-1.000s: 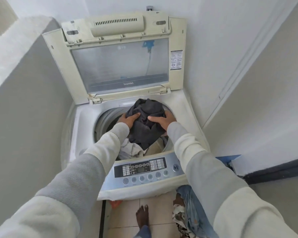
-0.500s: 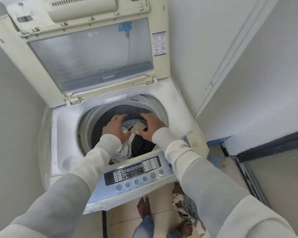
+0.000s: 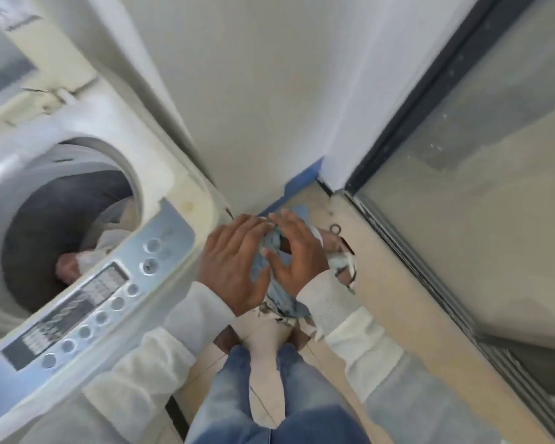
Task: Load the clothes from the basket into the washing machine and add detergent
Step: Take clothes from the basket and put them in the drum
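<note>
Both of my hands are down at a heap of clothes on the floor, right of the washing machine (image 3: 173,200). My left hand (image 3: 234,264) lies with spread fingers on a light-blue denim garment (image 3: 277,293). My right hand (image 3: 297,251) curves over the same garment, fingers apart, fabric showing between thumb and fingers. A black-and-white patterned cloth (image 3: 343,264) lies under and beside it. The open drum (image 3: 29,193) holds dark and pale clothes (image 3: 109,238). No basket or detergent can be made out.
The control panel (image 3: 87,302) juts out close to my left forearm. The raised lid (image 3: 4,62) stands at the upper left. A white wall (image 3: 269,107) is straight ahead, and a dark sliding-door frame (image 3: 430,248) runs along the right. My jeans-clad legs (image 3: 237,389) stand below.
My hands left the drum, where the dark garment stays, and swung right and down to the clothes on the floor. The view turned right and downward with them.
</note>
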